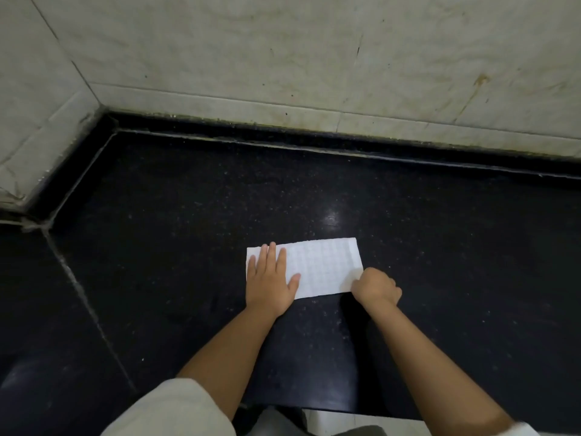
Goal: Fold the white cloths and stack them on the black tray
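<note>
One white cloth (323,265), folded into a long rectangle with a faint grid texture, lies flat on the black speckled counter (195,215). My left hand (270,278) presses flat on its left end with the fingers straight and spread. At the cloth's near right corner, my right hand (375,286) has its fingers curled and pinches the edge. No black tray is in view.
Pale tiled walls (283,58) rise behind and to the left of the counter, meeting in a corner at upper left. A seam (78,287) runs across the counter on the left. The counter's front edge is near the bottom, above light clothing (169,410).
</note>
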{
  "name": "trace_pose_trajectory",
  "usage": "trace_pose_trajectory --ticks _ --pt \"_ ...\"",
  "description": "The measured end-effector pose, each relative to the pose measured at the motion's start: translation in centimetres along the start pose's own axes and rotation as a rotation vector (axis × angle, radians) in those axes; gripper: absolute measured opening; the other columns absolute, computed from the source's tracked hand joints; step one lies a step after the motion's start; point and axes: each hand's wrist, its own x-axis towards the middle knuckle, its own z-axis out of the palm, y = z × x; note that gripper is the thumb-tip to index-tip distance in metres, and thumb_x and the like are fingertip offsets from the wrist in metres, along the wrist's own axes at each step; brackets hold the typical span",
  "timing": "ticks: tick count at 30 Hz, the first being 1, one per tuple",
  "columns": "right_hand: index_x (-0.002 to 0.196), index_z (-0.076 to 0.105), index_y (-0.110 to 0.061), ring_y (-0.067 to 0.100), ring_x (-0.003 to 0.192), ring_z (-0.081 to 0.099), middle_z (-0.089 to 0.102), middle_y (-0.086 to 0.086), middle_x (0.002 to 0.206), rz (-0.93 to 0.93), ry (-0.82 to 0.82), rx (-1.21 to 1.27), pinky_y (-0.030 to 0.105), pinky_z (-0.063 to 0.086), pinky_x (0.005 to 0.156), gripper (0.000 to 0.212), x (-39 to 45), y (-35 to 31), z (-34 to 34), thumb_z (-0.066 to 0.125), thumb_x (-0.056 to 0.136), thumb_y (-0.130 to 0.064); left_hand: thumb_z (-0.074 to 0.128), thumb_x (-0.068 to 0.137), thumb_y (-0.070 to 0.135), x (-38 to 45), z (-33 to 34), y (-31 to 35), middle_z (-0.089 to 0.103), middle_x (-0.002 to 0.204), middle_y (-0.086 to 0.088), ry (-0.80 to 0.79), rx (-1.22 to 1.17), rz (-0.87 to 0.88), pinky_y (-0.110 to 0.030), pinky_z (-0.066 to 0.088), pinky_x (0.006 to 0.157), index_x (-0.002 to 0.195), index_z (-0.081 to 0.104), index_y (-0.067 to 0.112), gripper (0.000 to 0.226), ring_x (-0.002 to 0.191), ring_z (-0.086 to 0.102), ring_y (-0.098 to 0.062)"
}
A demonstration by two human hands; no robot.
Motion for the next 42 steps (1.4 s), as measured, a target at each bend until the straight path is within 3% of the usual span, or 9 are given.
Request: trace_pose_trajectory --ticks 5,10,18,26,29,34,37,39,42 --pt "0.060 0.040 -0.012 0.022 0.070 0.050 0.054 0.006 0.072 -0.131 0.108 0.270 0.029 0.040 0.059 0.026 -0.3 -0.8 -1.3 0.052 0.083 -0.016 0.023 0.098 0.048 0.0 -1.5 -0.5 -0.007 0.158 -0.006 -0.003 -0.057 0.025 -0.040 -0.003 0.119 0.149 0.003 0.017 0.063 0.146 -0.009 -0.020" --pt "0.055 0.034 -0.016 0.011 0.053 0.036 0.040 -0.002 0.057 -0.447 0.306 0.611 0.015 0.029 0.049 0.034 -4.2 -5.7 -1.7 0.057 0.075 -0.003 0.030 0.098 0.042 -1.5 -3.9 -5.4 0.000 0.159 -0.006 0.140 -0.096 -0.024 -0.040 0.007 0.119 0.148 0.011 0.018 0.059 0.147 -0.004 -0.021" --pt "0.053 0.053 -0.014 0.016 0.044 0.052 0.053 -0.003 0.051 -0.871 0.369 0.062 0.017 0.024 0.049 0.008 -8.3 -10.7 7.5 0.052 0.059 -0.009 0.033 0.098 0.036 -4.9 -4.0 -14.4 0.009 0.157 -0.011 0.119 -0.138 -0.141 -0.040 0.015 0.119 0.146 0.024 0.013 0.053 0.147 0.002 -0.024" --pt "0.096 0.068 -0.005 0.024 0.073 0.067 0.071 0.006 0.084 -0.914 0.261 0.078 0.030 0.054 0.064 0.035 -7.9 -8.2 6.6 0.060 0.062 -0.005 0.049 0.094 0.026 -4.6 -3.1 -13.5 0.031 0.151 -0.011 0.139 -0.194 0.073 -0.039 0.026 0.114 0.136 0.044 0.010 0.045 0.143 0.022 -0.026" --pt "0.080 0.070 -0.017 0.016 0.078 0.063 0.069 -0.004 0.080 -0.848 0.352 -0.120 0.028 0.052 0.062 0.036 -7.7 -6.3 4.7 0.053 0.050 -0.007 0.078 0.066 0.021 -3.9 -2.1 -12.0 0.068 0.113 -0.009 0.271 -0.205 0.302 -0.037 0.054 0.084 0.100 0.070 0.011 0.037 0.109 0.063 -0.027" --pt "0.064 0.068 -0.025 0.011 0.057 0.063 0.065 -0.008 0.068 -0.673 0.187 -0.389 0.019 0.048 0.047 0.051 -6.3 -4.9 4.1 0.085 0.016 -0.021 0.069 0.064 0.035 -3.7 -2.9 -8.1 0.066 0.081 0.011 0.196 -0.207 0.561 -0.018 0.053 0.066 0.076 0.070 0.024 0.016 0.075 0.063 -0.008" --pt "0.060 0.066 -0.017 0.015 0.049 0.058 0.062 -0.002 0.063 -0.728 0.194 -0.413 0.020 0.042 0.040 0.035 -5.9 -5.6 3.4 0.086 0.032 -0.015 0.066 0.078 0.040 -3.8 -2.8 -6.5 0.064 0.101 0.001 0.062 -0.112 0.522 -0.027 0.047 0.088 0.098 0.066 0.015 0.032 0.099 0.059 -0.016" --pt "0.080 0.067 -0.005 0.028 0.073 0.062 0.064 0.010 0.085 -0.707 0.135 -0.329 0.028 0.046 0.057 0.013 -5.7 -5.7 3.0 0.068 0.067 -0.006 0.048 0.091 0.038 -3.8 -2.7 -5.7 0.053 0.120 -0.005 -0.006 -0.019 0.467 -0.034 0.034 0.101 0.117 0.055 0.010 0.039 0.117 0.045 -0.022" --pt "0.099 0.063 0.000 0.030 0.093 0.059 0.061 0.014 0.104 -0.616 0.102 -0.062 0.032 0.046 0.076 0.025 -5.7 -5.2 2.4 0.044 0.084 -0.003 0.047 0.093 0.037 -3.8 -2.5 -5.1 0.052 0.120 -0.004 0.042 0.048 0.407 -0.033 0.031 0.102 0.117 0.053 0.012 0.036 0.116 0.044 -0.022"
